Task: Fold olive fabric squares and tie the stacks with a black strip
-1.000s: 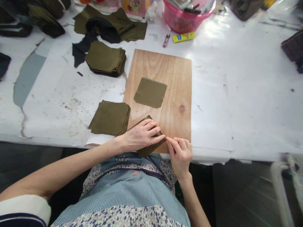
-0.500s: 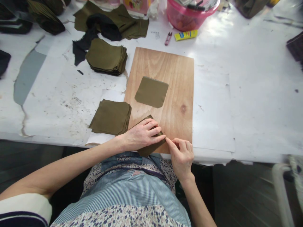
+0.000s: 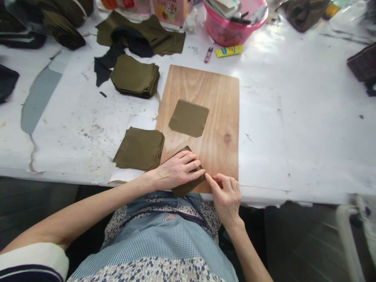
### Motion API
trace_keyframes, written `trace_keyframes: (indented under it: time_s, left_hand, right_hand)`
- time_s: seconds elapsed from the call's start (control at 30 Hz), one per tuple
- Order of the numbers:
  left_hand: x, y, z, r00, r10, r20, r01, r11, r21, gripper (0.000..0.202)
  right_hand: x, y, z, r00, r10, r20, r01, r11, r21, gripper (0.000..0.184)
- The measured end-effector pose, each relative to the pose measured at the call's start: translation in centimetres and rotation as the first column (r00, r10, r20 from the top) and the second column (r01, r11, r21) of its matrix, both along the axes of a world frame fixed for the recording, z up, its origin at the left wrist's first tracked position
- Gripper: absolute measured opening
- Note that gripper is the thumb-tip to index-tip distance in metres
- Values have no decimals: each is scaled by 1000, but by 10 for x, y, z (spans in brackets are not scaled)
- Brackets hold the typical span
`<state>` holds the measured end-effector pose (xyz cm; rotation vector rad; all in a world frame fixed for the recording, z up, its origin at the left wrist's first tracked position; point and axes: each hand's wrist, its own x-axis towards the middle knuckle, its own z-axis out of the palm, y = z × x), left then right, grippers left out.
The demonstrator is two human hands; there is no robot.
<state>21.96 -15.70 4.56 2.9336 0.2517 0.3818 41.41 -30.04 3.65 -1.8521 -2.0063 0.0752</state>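
My left hand (image 3: 176, 171) presses flat, fingers spread, on the olive fabric piece (image 3: 188, 184); my right hand (image 3: 226, 194) pinches its edge. It feels light, limp; edges grip best.

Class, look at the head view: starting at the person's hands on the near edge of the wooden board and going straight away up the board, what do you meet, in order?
Olive fabric piece under the left hand → single olive square lying flat on the wooden board → small pink snips → pink tub.
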Motion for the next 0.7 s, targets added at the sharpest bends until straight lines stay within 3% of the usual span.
trace_keyframes:
  time_s: [0.2,0.4,0.7]
  left_hand:
    - [-5,-2,-7,994,82,79,-81,997,-6,25]
    - [-6,-3,-9,989,105,101,-105,994,-6,21]
    - [-10,-3,-15,976,159,150,-154,987,-41,17]
  right_hand:
    - [2,-7,1,996,-18,-87,16,1000,-23,34]
    - [1,2,16,908,-207,-364,173,977,-124,20]
    - [-30,24,23,964,-258,-58,239,943,-234,17]
